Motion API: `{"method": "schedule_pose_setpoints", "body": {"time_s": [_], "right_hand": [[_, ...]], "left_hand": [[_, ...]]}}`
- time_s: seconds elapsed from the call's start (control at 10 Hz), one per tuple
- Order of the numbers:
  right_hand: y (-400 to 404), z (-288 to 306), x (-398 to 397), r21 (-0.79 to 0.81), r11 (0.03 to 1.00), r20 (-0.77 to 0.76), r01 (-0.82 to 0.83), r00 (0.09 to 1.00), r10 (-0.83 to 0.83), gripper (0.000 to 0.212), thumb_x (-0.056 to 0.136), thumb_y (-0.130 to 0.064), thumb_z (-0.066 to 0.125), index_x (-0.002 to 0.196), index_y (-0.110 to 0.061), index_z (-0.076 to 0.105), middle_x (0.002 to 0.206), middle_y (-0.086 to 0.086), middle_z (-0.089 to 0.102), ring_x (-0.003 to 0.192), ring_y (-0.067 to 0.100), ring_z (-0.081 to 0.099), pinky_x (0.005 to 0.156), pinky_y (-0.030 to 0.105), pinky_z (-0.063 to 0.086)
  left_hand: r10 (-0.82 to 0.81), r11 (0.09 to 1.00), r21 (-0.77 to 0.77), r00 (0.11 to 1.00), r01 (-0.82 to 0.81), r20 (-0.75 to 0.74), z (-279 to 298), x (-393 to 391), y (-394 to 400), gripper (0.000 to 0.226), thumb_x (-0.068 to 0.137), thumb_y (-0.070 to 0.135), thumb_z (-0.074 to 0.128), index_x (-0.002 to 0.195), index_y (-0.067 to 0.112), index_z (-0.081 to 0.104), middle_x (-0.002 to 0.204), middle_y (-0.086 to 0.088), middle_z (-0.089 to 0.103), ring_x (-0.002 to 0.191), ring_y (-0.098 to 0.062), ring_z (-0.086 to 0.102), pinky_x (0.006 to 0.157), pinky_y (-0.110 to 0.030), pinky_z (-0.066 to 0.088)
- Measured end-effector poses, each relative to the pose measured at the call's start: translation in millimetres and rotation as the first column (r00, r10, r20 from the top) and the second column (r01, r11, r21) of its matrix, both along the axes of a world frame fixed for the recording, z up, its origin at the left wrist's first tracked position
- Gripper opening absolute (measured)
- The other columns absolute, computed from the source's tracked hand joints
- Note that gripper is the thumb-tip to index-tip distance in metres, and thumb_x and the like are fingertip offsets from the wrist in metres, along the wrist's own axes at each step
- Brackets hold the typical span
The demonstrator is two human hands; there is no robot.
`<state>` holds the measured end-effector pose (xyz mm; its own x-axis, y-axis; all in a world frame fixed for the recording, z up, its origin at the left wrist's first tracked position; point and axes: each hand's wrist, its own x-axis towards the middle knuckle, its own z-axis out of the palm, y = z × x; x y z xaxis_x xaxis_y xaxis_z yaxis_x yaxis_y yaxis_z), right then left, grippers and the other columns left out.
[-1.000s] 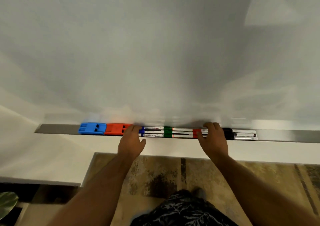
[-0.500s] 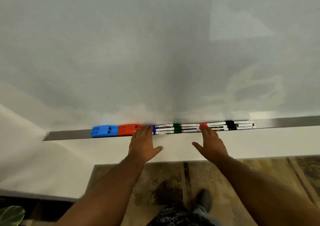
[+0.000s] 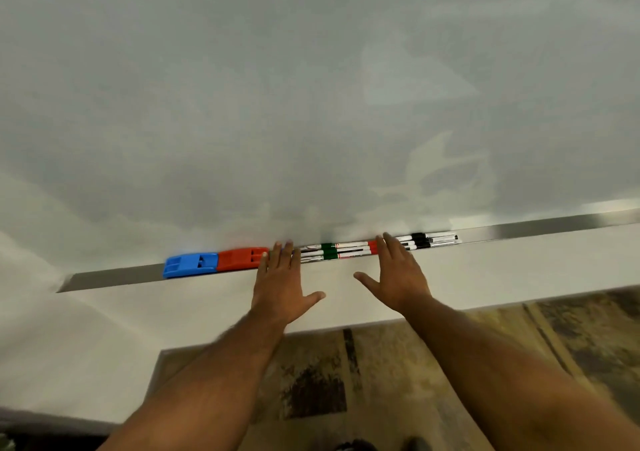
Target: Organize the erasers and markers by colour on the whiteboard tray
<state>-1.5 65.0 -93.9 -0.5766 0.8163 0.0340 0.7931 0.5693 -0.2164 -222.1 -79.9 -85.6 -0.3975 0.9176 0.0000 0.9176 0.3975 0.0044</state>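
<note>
A blue eraser [image 3: 189, 265] and a red eraser [image 3: 242, 259] lie side by side on the metal whiteboard tray [image 3: 114, 277]. To their right runs a row of markers: green-capped ones [image 3: 328, 251], red-capped ones [image 3: 372, 247] and black-capped ones [image 3: 419, 239]. My left hand [image 3: 281, 284] is flat with straight fingers, its fingertips at the tray just right of the red eraser, covering the markers' left end. My right hand [image 3: 398, 274] is also flat, its fingertips over the red-capped markers. Neither hand holds anything.
The whiteboard [image 3: 311, 104] fills the upper view. Below the tray is a pale wall [image 3: 207, 312], then a patterned rug [image 3: 381, 381] on the floor. The tray extends bare to the far right [image 3: 554, 224].
Both hands have drawn back from curling over the markers to lying flat with only fingertips at the tray. The view has tilted, so the tray now slopes up to the right.
</note>
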Motion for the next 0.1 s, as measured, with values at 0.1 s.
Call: {"method": "schedule_pose_setpoints", "body": {"time_s": [0.1], "right_hand": [[4.5, 5.3, 11.3, -0.004, 1.0, 0.007, 0.013, 1.0, -0.013, 0.107, 0.089, -0.085, 0.03, 0.165, -0.015, 0.004, 0.174, 0.006, 0.007, 0.16, 0.026, 0.009, 0.128, 0.047, 0.02]], "left_hand": [[0.002, 1.0, 0.031, 0.999, -0.001, -0.038, 2.3, 12.4, 3.9, 0.119, 0.074, 0.094, 0.031, 0.163, 0.018, 0.01, 0.173, -0.004, -0.001, 0.159, -0.027, -0.007, 0.126, -0.05, -0.002]]}}
